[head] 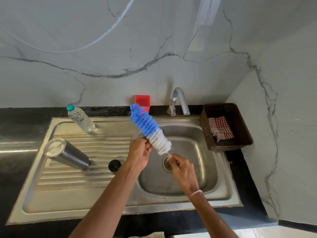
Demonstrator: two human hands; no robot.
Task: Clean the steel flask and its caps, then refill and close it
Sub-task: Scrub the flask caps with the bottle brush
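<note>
From my feed, the steel sink (103, 201) fills most of the view, and I place everything else against it. The brown basket (240, 127) sits on the counter just beside the sink's right edge. The steel flask (68, 154) stands on the sink's ribbed drainboard, left of the basin, with its flat end up and its narrower end on the ribs; nothing is touching it.

Over the basin, both hands hold a bottle brush (151, 129) slanted, its blue bristles toward the sink's back rim and its white bristles lower, nearer me. A clear water bottle (80, 119) with a teal cap stands at the sink's back left corner. The tap (179, 100) rises behind the basin.

The left hand (139, 152) is above the basin's left edge, fingers curled and pinching the white bristles. The right hand (182, 167) hovers over the drain (167, 164), fingertips closed on the thin stem at the brush's lower end; the stem is too blurred for me to make out more.

A red holder (143, 101) stands behind the sink's back rim, left of the tap. A red-checked cloth (220, 127) lies in the basket. The black cap (114, 165) rests on the drainboard between the flask and the basin, apart from both.
</note>
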